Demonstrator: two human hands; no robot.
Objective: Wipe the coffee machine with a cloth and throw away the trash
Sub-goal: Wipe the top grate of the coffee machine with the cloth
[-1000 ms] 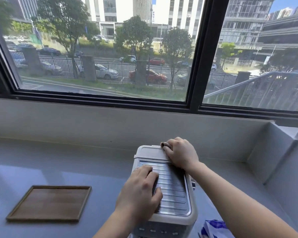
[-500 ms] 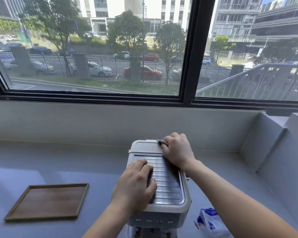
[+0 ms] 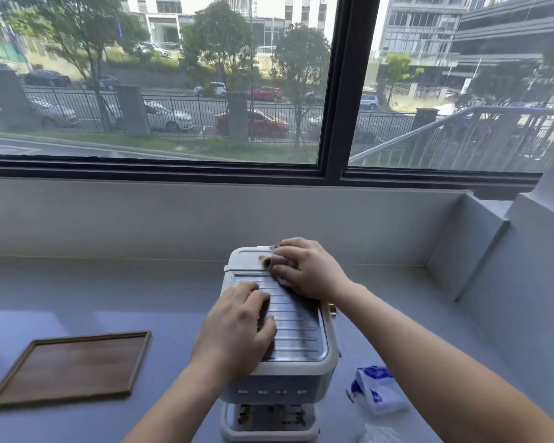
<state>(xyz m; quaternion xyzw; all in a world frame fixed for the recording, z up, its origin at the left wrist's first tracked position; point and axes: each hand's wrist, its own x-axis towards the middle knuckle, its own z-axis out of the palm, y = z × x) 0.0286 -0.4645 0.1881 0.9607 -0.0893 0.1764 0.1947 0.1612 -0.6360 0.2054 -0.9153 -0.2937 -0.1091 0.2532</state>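
right hand (image 3: pixel 309 271) is curled round a cloth (image 3: pixel 267 260) on the back edge of the coffee machine (image 3: pixel 296 330), left hand (image 3: pixel 237 330) lies flat on its top

One wide-angle view, worn on the head, looks forward and down; the coffee machine (image 3: pixel 296 330) sits near, low at centre, seen from above and from its front; the left hand (image 3: pixel 237 330) and right hand (image 3: pixel 311 271) lie on it, arms entering from the bottom edge, the cloth (image 3: pixel 265 260) blurred; behind the machine the table (image 3: pixel 109 292) runs to a wall and the window (image 3: pixel 173 91).
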